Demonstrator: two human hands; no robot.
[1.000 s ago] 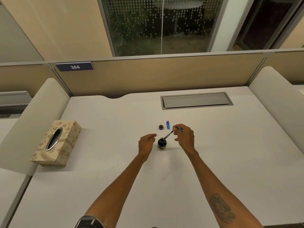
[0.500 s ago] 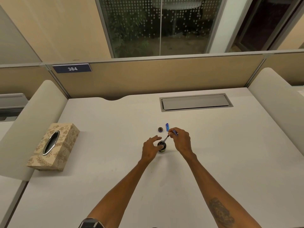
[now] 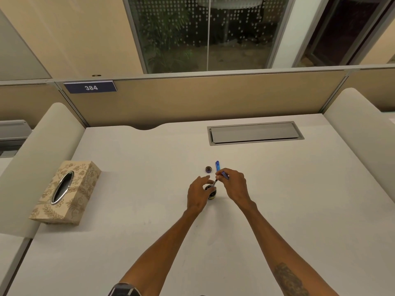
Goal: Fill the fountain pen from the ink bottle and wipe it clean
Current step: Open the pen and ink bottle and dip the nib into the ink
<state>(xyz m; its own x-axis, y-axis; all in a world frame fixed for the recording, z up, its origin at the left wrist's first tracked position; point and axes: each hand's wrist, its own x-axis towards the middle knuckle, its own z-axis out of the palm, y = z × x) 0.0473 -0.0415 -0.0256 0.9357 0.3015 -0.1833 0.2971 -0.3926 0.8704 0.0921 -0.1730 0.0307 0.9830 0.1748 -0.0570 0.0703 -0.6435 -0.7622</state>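
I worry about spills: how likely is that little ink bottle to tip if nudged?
Probably not easily: the ink bottle looks squat, and the left hand holds it. Its cap lies off, so any tip would likely spill. Being small, it probably slides easily unheld.

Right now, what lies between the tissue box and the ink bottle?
In the head view, the desk between box and bottle is bare, except for the left hand holding the bottle.
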